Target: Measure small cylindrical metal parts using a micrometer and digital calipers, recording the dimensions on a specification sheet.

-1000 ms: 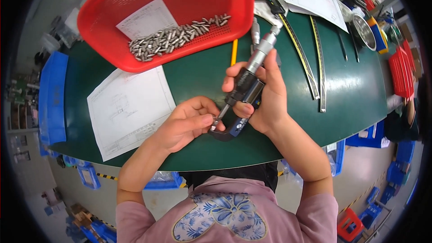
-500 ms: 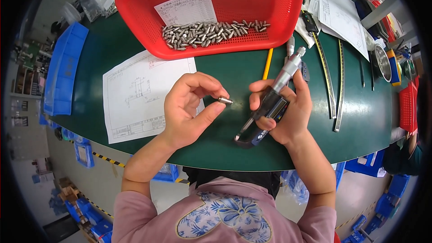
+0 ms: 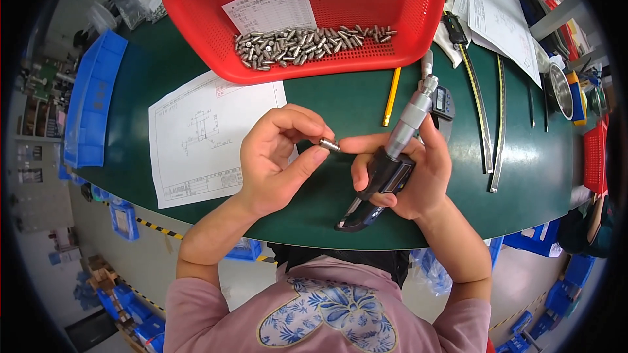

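Between thumb and fingertips, my left hand (image 3: 278, 157) pinches a small shiny metal pin (image 3: 329, 144) above the table. My right hand (image 3: 418, 176) is wrapped round a digital micrometer (image 3: 389, 167), its silver thimble pointing up and away, its dark frame hanging toward the table's near edge. The right index finger stretches left, and its tip touches or nearly touches the pin's right end. Many like pins (image 3: 297, 46) lie heaped in the red plastic basket (image 3: 216, 68) at the far side. A drawing sheet (image 3: 190, 150) lies on the table left of my left hand.
The green table (image 3: 314, 222) carries a yellow pencil (image 3: 391, 97), a second digital gauge (image 3: 443, 104) and a caliper (image 3: 474, 98) to the right. Farther right are papers (image 3: 497, 19) and a metal bowl (image 3: 559, 91). A blue tray (image 3: 95, 101) stands at the left edge.
My right index finger has stretched out to the pin's end. The micrometer has turned more upright in my right hand. My left hand stays nearly in place with the pin.
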